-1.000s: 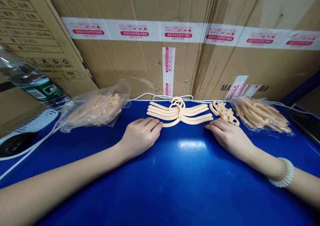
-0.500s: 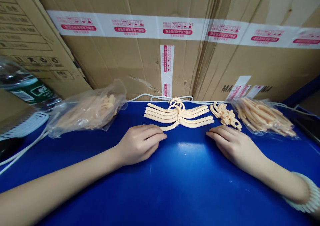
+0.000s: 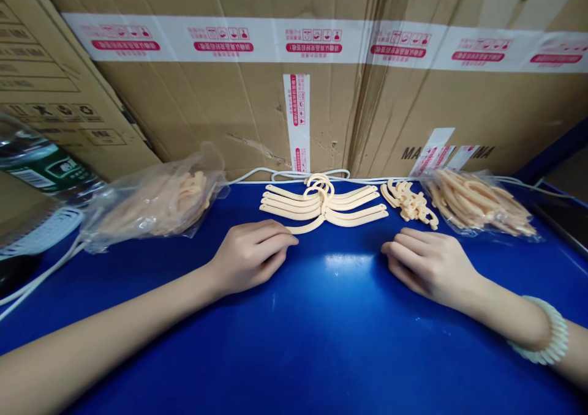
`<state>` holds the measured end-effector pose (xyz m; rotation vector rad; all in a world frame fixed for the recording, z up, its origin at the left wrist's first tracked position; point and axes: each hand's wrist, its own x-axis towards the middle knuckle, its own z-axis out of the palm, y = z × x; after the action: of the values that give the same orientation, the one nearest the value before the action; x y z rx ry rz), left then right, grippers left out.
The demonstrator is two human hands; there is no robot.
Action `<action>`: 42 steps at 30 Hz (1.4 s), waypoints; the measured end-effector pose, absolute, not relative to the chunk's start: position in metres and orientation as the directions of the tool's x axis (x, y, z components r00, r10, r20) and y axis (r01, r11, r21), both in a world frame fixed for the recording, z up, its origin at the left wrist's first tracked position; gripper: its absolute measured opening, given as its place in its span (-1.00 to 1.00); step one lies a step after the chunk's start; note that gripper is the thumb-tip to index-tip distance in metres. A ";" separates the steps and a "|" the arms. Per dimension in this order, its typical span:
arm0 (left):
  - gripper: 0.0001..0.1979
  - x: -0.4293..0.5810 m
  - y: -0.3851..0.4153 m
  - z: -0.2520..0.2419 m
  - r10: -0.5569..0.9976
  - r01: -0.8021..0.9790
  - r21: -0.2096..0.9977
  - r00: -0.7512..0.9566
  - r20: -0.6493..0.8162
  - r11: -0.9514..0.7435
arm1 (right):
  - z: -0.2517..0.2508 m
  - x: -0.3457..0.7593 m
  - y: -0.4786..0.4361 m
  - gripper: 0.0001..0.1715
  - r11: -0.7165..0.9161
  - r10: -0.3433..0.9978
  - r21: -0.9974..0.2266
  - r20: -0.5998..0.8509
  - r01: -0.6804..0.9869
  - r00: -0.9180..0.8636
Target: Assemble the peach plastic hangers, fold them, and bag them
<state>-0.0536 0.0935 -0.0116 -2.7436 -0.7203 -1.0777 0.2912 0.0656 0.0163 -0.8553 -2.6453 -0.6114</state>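
Observation:
Resting on the blue table (image 3: 321, 341), my left hand (image 3: 252, 253) has its fingers loosely curled and pressed together. It lies just in front of the left arm of the nearest cream clothes hanger (image 3: 353, 219), hiding that arm's end. Several such hangers are laid in an overlapping row, their hooks pointing away from me. To the right, my right hand (image 3: 427, 262) rests on the table with its fingers bent under and nothing visible in them. Just behind it sits a small pile of cream hooks (image 3: 408, 204).
Clear plastic bags with cream hanger parts lie at left (image 3: 156, 207) and right (image 3: 478, 204). A water bottle (image 3: 50, 164) stands far left, by a white slatted object (image 3: 43, 231). Cardboard boxes (image 3: 206, 115) wall the back, with a white cable (image 3: 257, 173) along their foot.
My right hand's fingers have curled in more, and the hand sits slightly farther from the hook pile. My left hand stays by the hangers. The whole view has shifted slightly.

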 end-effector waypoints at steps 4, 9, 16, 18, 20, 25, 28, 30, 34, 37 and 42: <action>-0.82 -0.054 0.093 -0.011 0.400 0.493 0.065 0.614 0.680 -0.868 | 0.018 0.289 0.064 -0.66 0.775 0.431 0.308 0.382 0.552 -0.818; -0.85 -0.053 0.092 -0.010 0.386 0.511 0.014 0.631 0.672 -0.859 | 0.020 0.286 0.063 -0.62 0.763 0.508 0.223 0.373 0.606 -0.777; -0.82 -0.053 0.096 -0.013 0.475 0.567 0.066 0.614 0.630 -0.821 | 0.016 0.287 0.065 -0.63 0.740 0.505 0.259 0.397 0.621 -0.766; -0.83 -0.053 0.096 -0.013 0.456 0.563 0.043 0.618 0.640 -0.825 | 0.015 0.286 0.066 -0.60 0.717 0.537 0.252 0.395 0.650 -0.746; -0.83 -0.053 0.096 -0.013 0.441 0.559 0.027 0.623 0.647 -0.829 | 0.014 0.286 0.066 -0.56 0.713 0.553 0.236 0.388 0.660 -0.737; -0.81 -0.053 0.095 -0.013 0.454 0.558 0.053 0.614 0.646 -0.828 | 0.019 0.299 0.076 -0.50 0.685 0.621 0.159 0.383 0.711 -0.684; -0.79 -0.053 0.095 -0.014 0.448 0.550 0.048 0.623 0.641 -0.834 | 0.023 0.318 0.089 -0.50 0.553 0.674 0.156 0.494 0.818 -0.550; -0.78 -0.053 0.094 -0.014 0.445 0.547 0.044 0.629 0.638 -0.836 | 0.026 0.332 0.097 -0.58 0.444 0.683 0.164 0.574 0.881 -0.451; -0.78 -0.052 0.093 -0.013 0.448 0.550 0.038 0.636 0.629 -0.835 | 0.032 0.348 0.108 -0.64 0.427 0.701 0.154 0.566 0.891 -0.434; -0.76 -0.051 0.093 -0.012 0.470 0.568 0.037 0.641 0.606 -0.822 | 0.031 0.351 0.111 -0.56 0.507 0.710 0.133 0.497 0.852 -0.500; -0.72 -0.051 0.095 -0.013 0.524 0.610 0.043 0.640 0.562 -0.791 | 0.021 0.352 0.113 -0.50 0.550 0.726 0.120 0.420 0.827 -0.544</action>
<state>-0.0507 0.0949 -0.0128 -2.7065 -0.9426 -0.8547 0.3519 0.1134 0.0211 -1.2798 -2.4675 -0.4386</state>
